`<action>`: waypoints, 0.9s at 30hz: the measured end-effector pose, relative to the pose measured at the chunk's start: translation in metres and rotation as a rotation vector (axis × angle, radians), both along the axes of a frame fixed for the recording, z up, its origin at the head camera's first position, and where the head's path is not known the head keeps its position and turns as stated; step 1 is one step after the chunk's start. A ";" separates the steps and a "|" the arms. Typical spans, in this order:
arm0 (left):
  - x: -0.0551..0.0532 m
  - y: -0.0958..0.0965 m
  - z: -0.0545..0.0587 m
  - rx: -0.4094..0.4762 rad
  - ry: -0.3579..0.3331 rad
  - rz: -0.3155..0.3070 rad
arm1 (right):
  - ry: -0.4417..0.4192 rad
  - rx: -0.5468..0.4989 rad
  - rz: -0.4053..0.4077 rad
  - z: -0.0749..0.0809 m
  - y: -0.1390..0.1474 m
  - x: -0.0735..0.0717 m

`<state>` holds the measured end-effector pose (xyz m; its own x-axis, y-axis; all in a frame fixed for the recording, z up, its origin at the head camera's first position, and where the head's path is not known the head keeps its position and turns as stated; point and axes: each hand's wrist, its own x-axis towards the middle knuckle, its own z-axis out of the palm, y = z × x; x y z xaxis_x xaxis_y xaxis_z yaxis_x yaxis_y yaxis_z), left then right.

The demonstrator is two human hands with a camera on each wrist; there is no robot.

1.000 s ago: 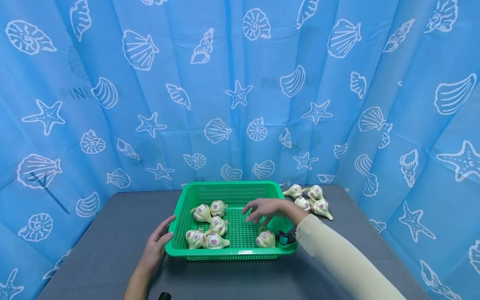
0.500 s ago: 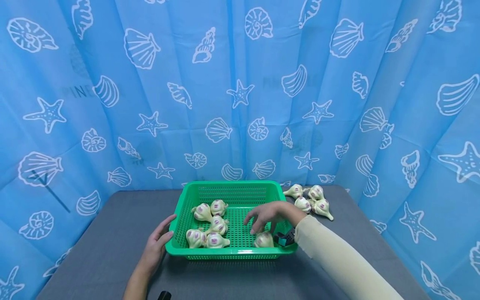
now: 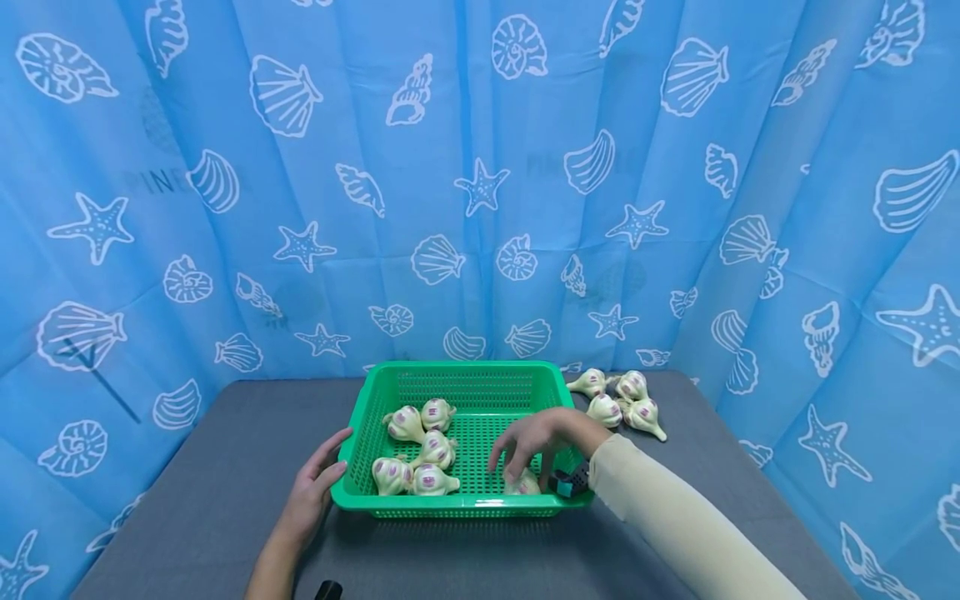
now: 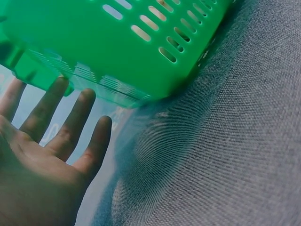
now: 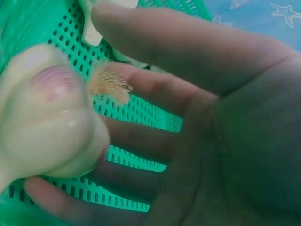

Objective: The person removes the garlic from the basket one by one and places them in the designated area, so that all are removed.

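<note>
Head view puts the bare left hand (image 3: 309, 490) on our left, at the near-left rim of a rectangular, perforated green plastic basket (image 3: 480, 503); left wrist view adds straight, spread fingers (image 4: 70, 129) mostly hidden from us overhead. Rightward, inside the basket, lie five whitish, purple-marked, round garlic bulbs (image 3: 436, 451). Further right, the right hand (image 3: 537, 436) reaches down over a single matching bulb (image 3: 525, 485) on the basket floor, largely covering it from above. Right wrist view shows us its tan root tuft (image 5: 110, 84), and the fingers wide, thumb apart from the bulb; whether fingertips touch it, we cannot tell. Beyond the basket, four more bulbs (image 3: 642, 415) cluster on grey cloth (image 3: 195, 475).
</note>
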<state>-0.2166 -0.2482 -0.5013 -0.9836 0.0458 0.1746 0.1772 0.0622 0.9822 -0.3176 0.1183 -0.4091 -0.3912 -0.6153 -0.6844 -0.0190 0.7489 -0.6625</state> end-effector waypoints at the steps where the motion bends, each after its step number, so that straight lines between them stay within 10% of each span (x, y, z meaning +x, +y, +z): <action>1: 0.000 0.000 0.000 0.000 -0.001 0.001 | -0.003 0.001 0.009 0.001 0.000 0.001; 27: 0.002 0.000 0.003 0.009 0.030 -0.025 | -0.041 0.045 0.059 -0.004 -0.002 0.002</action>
<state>-0.2143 -0.2481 -0.4985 -0.9765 0.0689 0.2042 0.2077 0.0481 0.9770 -0.3155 0.1160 -0.4132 -0.3260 -0.6048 -0.7266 -0.0373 0.7763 -0.6293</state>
